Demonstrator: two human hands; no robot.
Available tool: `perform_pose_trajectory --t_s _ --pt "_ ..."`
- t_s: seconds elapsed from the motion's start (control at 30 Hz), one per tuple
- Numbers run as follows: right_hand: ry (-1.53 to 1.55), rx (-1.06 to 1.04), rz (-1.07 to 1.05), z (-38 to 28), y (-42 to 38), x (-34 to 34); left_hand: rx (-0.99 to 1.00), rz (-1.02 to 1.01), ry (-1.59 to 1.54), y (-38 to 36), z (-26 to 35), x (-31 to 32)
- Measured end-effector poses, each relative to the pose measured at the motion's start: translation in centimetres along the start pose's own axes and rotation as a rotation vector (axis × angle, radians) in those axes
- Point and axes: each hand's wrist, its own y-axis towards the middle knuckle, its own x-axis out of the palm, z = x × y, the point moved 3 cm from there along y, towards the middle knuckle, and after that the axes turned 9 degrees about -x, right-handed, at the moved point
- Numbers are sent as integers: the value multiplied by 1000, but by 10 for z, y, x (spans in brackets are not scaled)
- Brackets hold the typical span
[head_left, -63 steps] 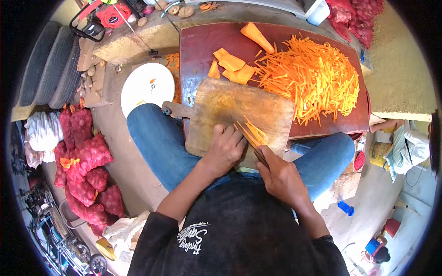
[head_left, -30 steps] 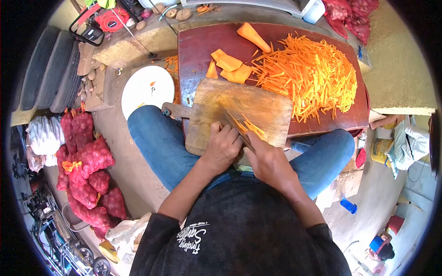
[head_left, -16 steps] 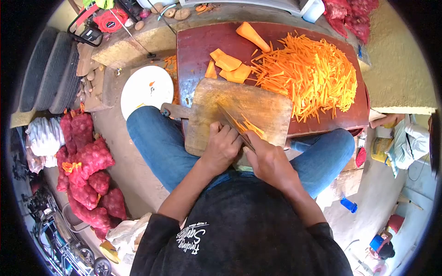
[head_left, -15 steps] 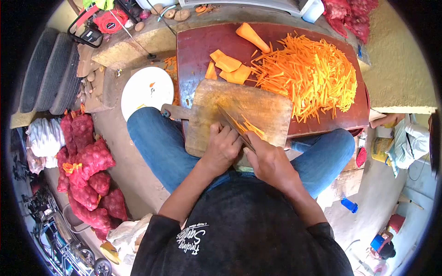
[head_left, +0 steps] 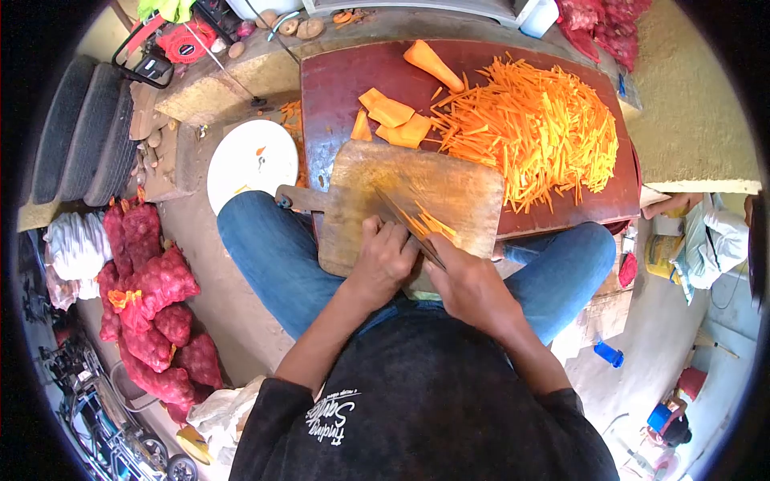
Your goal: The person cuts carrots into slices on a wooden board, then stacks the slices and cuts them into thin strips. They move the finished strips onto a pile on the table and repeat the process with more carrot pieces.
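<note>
My right hand [head_left: 473, 289] is wrapped round the handle of a knife [head_left: 401, 218]. The blade slants up and left across a worn wooden cutting board [head_left: 461, 188] on my lap. Left of the blade, my left hand [head_left: 383, 260] presses on the board with fingers curled; whatever lies beneath them is hidden. Thin carrot strips [head_left: 429, 224] lie right of the blade. Beyond the board, a dark red table [head_left: 337, 88] holds carrot slices [head_left: 393, 112], a peeled carrot [head_left: 433, 64] and a big heap of carrot strips [head_left: 537, 132].
A round white lid or plate [head_left: 253, 160] with orange scraps lies by my left knee. Red mesh sacks [head_left: 160, 321] are piled at left, below stacked tires [head_left: 92, 132]. A blue object [head_left: 608, 354] is on the floor at right. Another person [head_left: 672, 425] is at lower right.
The whole view has shifted slightly, moving the scene a little left. Both hands, the knife and the strips keep nearly the same places on the board.
</note>
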Motion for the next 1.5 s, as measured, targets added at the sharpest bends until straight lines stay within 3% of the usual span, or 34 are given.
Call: perform_pose_trajectory --t_s 0.17,0.27,0.67,0.77,1.5 --pt "58 65 -30 -8 -24 -12 -28 -15 -7 -3 1 0" --pt "24 -53 30 2 -10 3 -21 -17 3 -3 0 1" --pt "53 100 -32 -3 -19 -1 3 -19 50 -2 2 -2" --pt "-6 9 34 0 -3 9 18 40 26 1 2 -4" --pt "42 28 31 -1 -24 -1 -10 2 3 0 0 2"
